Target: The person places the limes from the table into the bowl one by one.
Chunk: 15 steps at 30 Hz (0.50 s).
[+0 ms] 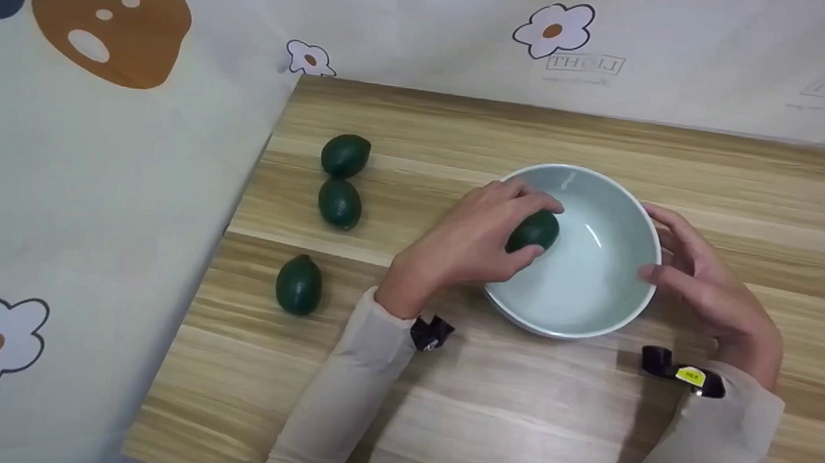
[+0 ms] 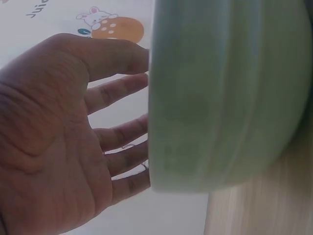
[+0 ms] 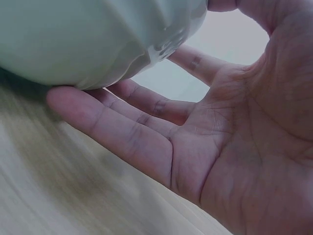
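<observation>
My left hand grips a dark green oval fruit between thumb and fingers, just inside the left rim of a pale green bowl. In the left wrist view the bowl's outer wall hides the left fingertips and the fruit. My right hand holds the bowl at its right side, thumb at the rim and fingers along the outside. The right wrist view shows the right fingers spread against the bowl's lower wall.
Three similar green fruits lie on the wooden table at left: an upper one, a middle one beside it, and a lower one apart. A printed white sheet borders the table's left and back edges.
</observation>
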Tool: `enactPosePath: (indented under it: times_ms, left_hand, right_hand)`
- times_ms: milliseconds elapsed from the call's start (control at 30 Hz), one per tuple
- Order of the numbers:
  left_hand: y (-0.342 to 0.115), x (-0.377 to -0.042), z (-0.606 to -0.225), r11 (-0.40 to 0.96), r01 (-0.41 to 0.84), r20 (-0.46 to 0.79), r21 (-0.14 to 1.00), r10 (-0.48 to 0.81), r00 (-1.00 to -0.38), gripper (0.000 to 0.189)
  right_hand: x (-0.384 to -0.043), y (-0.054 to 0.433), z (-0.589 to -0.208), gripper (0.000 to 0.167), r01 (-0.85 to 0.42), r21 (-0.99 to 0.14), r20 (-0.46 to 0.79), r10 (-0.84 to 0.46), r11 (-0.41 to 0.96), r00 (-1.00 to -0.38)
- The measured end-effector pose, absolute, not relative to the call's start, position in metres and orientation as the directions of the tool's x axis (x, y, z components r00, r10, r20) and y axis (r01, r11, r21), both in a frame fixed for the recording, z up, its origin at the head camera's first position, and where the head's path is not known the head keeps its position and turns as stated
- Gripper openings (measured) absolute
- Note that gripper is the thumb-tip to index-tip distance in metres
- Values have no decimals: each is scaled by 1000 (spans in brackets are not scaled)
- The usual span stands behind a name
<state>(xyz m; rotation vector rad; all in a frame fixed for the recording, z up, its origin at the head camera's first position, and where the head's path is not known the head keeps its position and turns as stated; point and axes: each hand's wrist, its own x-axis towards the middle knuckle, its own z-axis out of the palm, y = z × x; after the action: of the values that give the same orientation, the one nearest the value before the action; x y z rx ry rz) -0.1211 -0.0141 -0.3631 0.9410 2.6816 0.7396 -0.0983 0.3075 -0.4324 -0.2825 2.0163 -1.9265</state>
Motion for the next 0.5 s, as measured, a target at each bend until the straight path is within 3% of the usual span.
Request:
enactPosePath:
  times_ms: [267,500]
  left_hand:
    - [-28,-110,-355,638,512,-1,574,627,-779,49]
    - [-49,-104,-349,669,463,-3,581,571,-821,50]
  right_hand:
    - [-98,307,-433,74,95,-994,-106,-375,48,-921]
    - [-98,307,-434,73,109,-993,-118,-370,44,-922]
